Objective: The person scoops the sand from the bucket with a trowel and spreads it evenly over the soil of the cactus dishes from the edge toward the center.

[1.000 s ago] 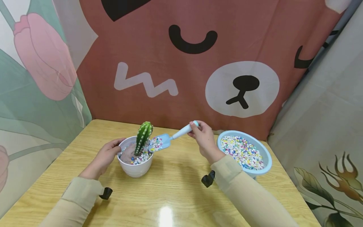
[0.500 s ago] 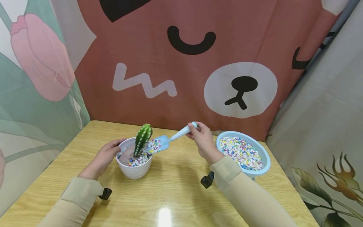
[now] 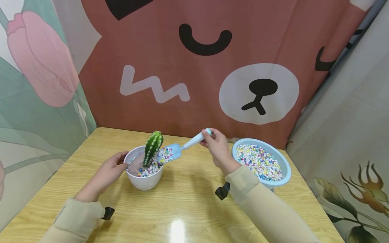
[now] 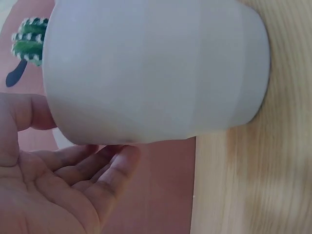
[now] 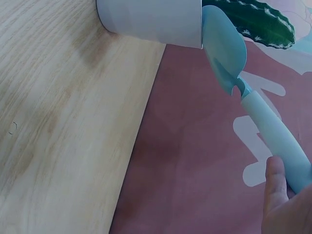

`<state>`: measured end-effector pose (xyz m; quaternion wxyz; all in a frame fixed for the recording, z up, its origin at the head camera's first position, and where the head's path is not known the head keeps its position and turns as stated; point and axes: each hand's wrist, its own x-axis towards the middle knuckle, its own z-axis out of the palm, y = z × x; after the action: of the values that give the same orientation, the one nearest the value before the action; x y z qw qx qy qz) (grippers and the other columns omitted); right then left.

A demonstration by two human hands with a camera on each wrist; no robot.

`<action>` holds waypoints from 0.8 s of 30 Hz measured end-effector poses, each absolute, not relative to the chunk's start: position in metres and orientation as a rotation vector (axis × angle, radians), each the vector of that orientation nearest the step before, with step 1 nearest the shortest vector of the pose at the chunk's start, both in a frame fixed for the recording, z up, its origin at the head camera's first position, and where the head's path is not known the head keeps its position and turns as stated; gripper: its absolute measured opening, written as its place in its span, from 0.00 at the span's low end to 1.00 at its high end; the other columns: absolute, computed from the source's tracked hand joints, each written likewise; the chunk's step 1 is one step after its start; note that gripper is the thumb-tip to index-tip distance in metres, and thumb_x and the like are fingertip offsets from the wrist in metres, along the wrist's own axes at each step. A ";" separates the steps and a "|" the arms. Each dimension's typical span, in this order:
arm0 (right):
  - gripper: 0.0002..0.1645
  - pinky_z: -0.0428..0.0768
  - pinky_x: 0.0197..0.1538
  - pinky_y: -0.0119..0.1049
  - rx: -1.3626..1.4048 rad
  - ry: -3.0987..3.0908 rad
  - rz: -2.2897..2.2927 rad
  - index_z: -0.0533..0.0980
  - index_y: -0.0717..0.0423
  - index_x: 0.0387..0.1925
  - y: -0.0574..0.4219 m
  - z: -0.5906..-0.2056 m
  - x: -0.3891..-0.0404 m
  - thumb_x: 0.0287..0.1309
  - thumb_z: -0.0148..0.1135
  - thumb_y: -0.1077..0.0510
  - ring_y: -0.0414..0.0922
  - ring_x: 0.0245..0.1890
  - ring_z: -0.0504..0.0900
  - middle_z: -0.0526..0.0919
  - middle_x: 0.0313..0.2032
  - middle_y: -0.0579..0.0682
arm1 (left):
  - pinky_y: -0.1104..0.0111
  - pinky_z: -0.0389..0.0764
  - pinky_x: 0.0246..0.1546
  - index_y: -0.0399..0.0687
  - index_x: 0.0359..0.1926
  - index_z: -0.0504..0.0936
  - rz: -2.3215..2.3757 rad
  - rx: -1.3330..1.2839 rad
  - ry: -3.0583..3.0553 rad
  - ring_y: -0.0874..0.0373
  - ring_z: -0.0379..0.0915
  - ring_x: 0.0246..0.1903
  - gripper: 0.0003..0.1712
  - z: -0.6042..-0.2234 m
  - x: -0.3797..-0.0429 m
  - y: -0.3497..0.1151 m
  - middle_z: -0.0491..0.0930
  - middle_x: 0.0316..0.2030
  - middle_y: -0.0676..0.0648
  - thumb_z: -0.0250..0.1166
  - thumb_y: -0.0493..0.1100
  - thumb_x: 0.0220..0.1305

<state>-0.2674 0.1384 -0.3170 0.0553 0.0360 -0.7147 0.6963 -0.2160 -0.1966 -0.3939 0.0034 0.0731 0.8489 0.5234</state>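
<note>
In the head view, a white flowerpot (image 3: 145,181) holds a green cactus (image 3: 153,147), brownish soil and multicoloured pebbles. My left hand (image 3: 107,173) holds the pot loosely at its left side. In the left wrist view its thumb (image 4: 36,112) passes behind the rim, its tip hidden, while the bent fingers (image 4: 109,178) lie against the outside wall. My right hand (image 3: 219,148) pinches the end of a light blue toy shovel (image 3: 194,140). The shovel's blade, loaded with pebbles (image 3: 165,154), tilts down over the pot's right rim beside the cactus.
An oval light blue basin (image 3: 287,172) full of multicoloured pebbles stands on the right of the wooden table (image 3: 188,202), close to my right forearm. A bear-print curtain (image 3: 152,114) hangs along the back edge, with patterned cloth on both sides.
My left hand has shifted slightly left and drawn its fingers back along the rim, with less of them over the pot. The loaded shovel stays nearly still over the pot.
</note>
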 end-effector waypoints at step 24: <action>0.17 0.81 0.49 0.43 0.201 -2.250 1.890 0.75 0.62 0.50 0.130 -0.306 -0.267 0.66 0.60 0.54 0.48 0.39 0.83 0.81 0.40 0.58 | 0.46 0.68 0.58 0.23 0.67 0.56 1.651 0.281 2.644 0.35 0.60 0.62 0.27 -0.393 -0.224 -0.196 0.62 0.63 0.25 0.45 0.33 0.71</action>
<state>-0.2665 0.1301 -0.3064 0.0977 0.0680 -0.7602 0.6387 -0.2239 -0.1964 -0.3930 0.0058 0.0898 0.8447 0.5276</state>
